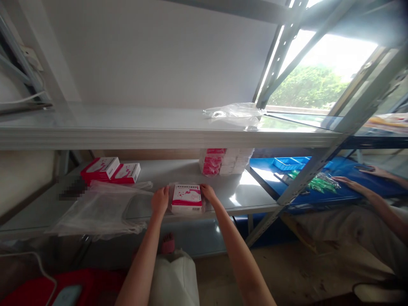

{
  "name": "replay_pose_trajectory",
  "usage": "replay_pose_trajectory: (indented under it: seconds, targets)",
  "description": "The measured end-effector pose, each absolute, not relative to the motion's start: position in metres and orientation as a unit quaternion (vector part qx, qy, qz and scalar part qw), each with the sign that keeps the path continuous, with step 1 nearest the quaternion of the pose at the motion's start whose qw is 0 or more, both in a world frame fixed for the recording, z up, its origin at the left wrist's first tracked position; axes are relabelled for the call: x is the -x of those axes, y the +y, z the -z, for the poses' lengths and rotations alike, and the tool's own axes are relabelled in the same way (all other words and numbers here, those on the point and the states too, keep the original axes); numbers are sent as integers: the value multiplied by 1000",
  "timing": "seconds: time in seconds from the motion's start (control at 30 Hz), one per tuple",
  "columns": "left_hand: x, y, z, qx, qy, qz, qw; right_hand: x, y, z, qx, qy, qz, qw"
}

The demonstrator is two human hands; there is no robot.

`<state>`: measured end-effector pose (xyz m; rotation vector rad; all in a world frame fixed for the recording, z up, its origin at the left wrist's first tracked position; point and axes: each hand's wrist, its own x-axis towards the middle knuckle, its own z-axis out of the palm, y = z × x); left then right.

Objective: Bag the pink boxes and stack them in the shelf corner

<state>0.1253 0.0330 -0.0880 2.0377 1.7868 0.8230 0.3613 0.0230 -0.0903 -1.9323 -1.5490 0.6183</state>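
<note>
A white and pink-red printed box (pixel 186 196) lies flat near the front edge of the shelf, with clear plastic (pixel 204 207) showing around its sides. My left hand (pixel 160 199) is closed at the plastic just left of the box. On the other side, my right hand (pixel 208 193) has its fingers closed at the plastic by the box's upper right corner. Clear plastic bags (pixel 98 208) lie flat to the left and hang over the shelf edge. Behind them sit two similar boxes, a larger one (pixel 99 168) and a smaller one (pixel 127 172).
A wrapped stack of pink and white packs (pixel 226 161) stands at the back. An upper shelf (pixel 127 138) crosses above my hands, with a crumpled plastic bag (pixel 236 110) on it. At right, a slanted metal post (pixel 306 170) separates a blue table (pixel 344 195), where another person's hand (pixel 350 185) rests near green items.
</note>
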Motion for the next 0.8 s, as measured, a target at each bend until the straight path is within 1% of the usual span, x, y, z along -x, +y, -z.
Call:
replay_pose_trajectory:
  seconds: [0.13,0.23,0.33,0.4,0.47,0.6,0.63,0.7,0.8]
  targets:
    - [-133,43,84,-743,596,-262,155,-360,18,88,707,-601,-216,303]
    - [-130,30,88,-763,575,-260,140,-360,1,95,690,-620,-206,313]
    - [-122,5,94,-763,560,-307,95,-366,-21,104,653,-644,-217,333]
    - [-118,-13,97,-757,543,-354,85,-371,-36,105,626,-663,-229,339]
    - [-118,-27,100,-752,515,-394,116,-376,-47,97,616,-687,-218,318]
    - [-125,-39,105,-716,456,-467,249,-372,-56,56,632,-726,-102,252]
    - [-128,-39,106,-700,445,-482,281,-367,-53,46,620,-743,-88,237]
    - [-132,-36,109,-671,429,-504,333,-355,-43,30,569,-791,-104,199]
    - [-137,-29,113,-642,421,-518,377,-334,-18,24,514,-836,-157,116]
